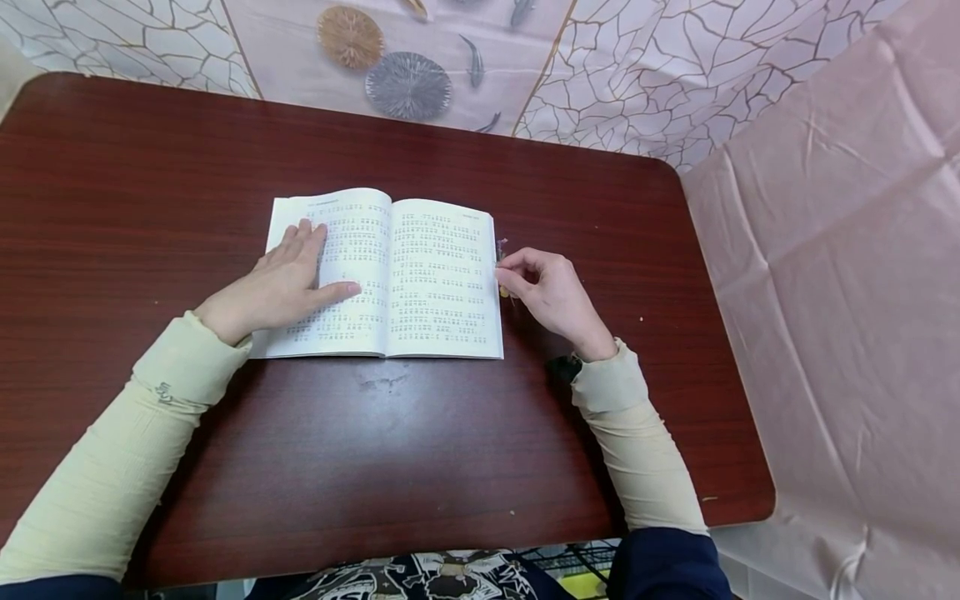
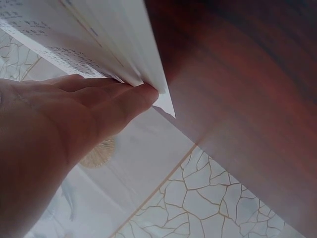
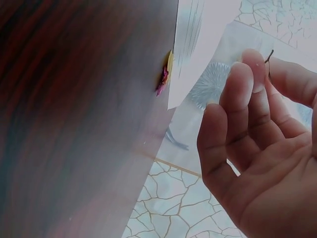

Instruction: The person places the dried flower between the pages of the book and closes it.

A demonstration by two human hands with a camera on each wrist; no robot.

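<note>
A book (image 1: 442, 283) lies spread wide on the table, both pages printed with small text. My left hand (image 1: 285, 279) rests flat on its left page, thumb pointing toward the spine. In the left wrist view that hand (image 2: 84, 109) presses the page near its outer edge. Just off the book's right edge, my right hand (image 1: 551, 292) pinches a thin dark stem (image 3: 269, 62) between thumb and fingertip. Small dried flowers, one yellow and magenta (image 3: 165, 77), lie on the table along that edge. The other fingers (image 3: 213, 129) of the right hand are loosely bent.
The dark reddish wooden table (image 1: 465, 467) has rounded corners. Behind it hangs a patterned cloth (image 1: 615, 75), and a pale pink cloth (image 1: 840, 275) drops along the right side. A small dark object (image 1: 564, 368) shows at the right wrist.
</note>
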